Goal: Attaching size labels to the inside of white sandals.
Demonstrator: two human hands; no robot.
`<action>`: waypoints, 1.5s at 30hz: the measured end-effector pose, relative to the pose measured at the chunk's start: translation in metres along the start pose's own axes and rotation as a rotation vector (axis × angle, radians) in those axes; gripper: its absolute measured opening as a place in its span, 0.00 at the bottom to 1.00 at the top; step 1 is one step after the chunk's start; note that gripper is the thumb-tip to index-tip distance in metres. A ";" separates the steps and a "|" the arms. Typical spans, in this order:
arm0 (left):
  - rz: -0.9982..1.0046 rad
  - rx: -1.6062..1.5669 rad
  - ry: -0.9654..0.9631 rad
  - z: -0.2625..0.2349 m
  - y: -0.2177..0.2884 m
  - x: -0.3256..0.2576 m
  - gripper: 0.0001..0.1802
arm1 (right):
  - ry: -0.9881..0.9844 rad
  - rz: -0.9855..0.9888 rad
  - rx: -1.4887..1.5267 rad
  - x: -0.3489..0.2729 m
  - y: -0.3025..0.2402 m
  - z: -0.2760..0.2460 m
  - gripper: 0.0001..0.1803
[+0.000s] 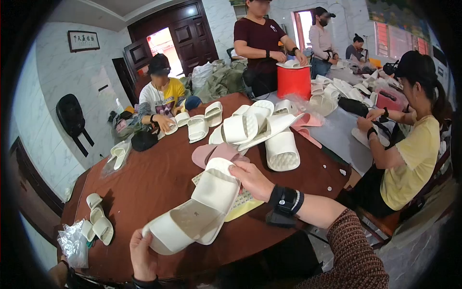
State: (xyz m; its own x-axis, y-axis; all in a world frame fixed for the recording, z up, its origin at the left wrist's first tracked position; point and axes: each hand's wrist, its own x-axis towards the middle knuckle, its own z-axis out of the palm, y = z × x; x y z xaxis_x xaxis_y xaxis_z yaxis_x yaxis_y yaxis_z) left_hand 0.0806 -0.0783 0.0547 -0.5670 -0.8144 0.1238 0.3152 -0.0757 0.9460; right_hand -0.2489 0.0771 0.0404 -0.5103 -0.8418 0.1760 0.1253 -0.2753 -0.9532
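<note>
Hands grip a pair of white slippers (195,212) above the round brown worktop (154,178), left hand (142,255) closed under the heels, right hand (252,180) clasping the toes, apparently mid-pairing, with aligning the soles the likely next need.

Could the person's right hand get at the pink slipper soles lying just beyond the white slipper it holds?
Probably yes. The right hand grips the white slipper at its far end, and the pink soles lie just past it with nothing between, though that hand is occupied.
</note>
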 end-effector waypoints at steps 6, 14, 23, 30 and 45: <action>0.014 0.012 0.036 -0.026 0.020 0.020 0.08 | -0.056 -0.118 -0.177 -0.004 -0.018 0.012 0.16; 0.050 0.265 -0.111 -0.028 0.041 0.055 0.07 | -0.051 -0.188 -0.453 0.017 -0.027 0.025 0.19; -0.150 0.472 -0.318 -0.001 0.031 0.105 0.09 | -0.156 -0.239 -0.541 0.058 0.013 0.072 0.18; 0.167 0.884 -0.166 -0.019 -0.022 0.133 0.12 | -0.156 -0.425 -0.927 0.070 0.045 0.068 0.20; 0.505 1.180 -0.148 0.012 -0.052 -0.063 0.13 | -0.324 -0.101 -0.785 0.001 -0.001 -0.004 0.12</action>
State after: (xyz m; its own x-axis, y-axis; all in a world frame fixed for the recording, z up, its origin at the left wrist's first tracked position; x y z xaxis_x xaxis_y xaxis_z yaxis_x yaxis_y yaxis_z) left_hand 0.0905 -0.0164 0.0014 -0.6851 -0.5267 0.5032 -0.2974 0.8329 0.4668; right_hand -0.2527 0.0780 0.0412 -0.2036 -0.9548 0.2168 -0.5941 -0.0555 -0.8025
